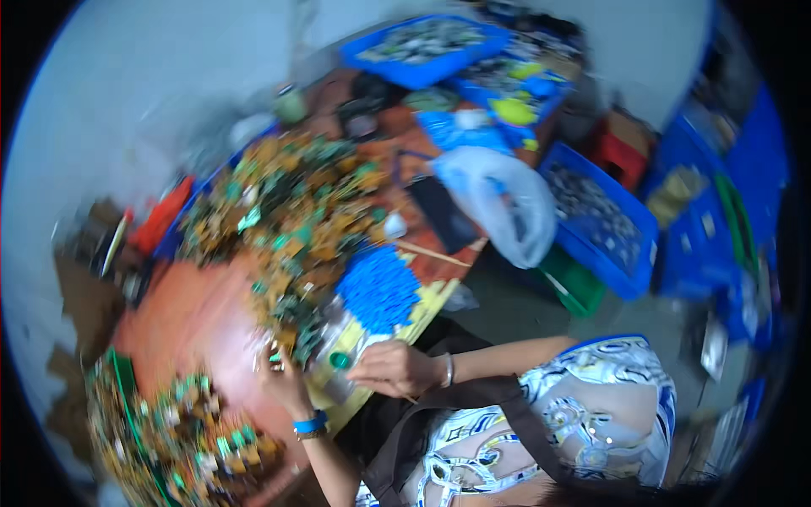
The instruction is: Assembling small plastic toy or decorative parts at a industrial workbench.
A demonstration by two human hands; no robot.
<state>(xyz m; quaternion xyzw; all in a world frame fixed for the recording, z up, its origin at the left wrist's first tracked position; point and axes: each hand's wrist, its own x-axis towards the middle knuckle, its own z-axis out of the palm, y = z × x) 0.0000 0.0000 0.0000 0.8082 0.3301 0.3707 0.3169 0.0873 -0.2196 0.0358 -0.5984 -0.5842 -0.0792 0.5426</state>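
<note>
My left hand [285,384], with a blue band at its wrist, is at the near end of a heap of small brown and green pieces [291,224]. Its fingers close on a small light-and-dark piece, too blurred to name. My right hand [395,368], wearing a bracelet, is beside the table edge with fingertips pressed together; whatever they hold is hidden. A small green round part [340,361] sits between the two hands, just left of the right fingertips. Just beyond the right hand lies a pile of small bright blue pieces [380,289].
Another heap of brown and green pieces [190,431] lies at the near left of the red table [182,313]. A dark flat object [441,213] and a clear plastic bag [498,198] are at the right edge. Blue crates [638,275] with small parts stand beyond.
</note>
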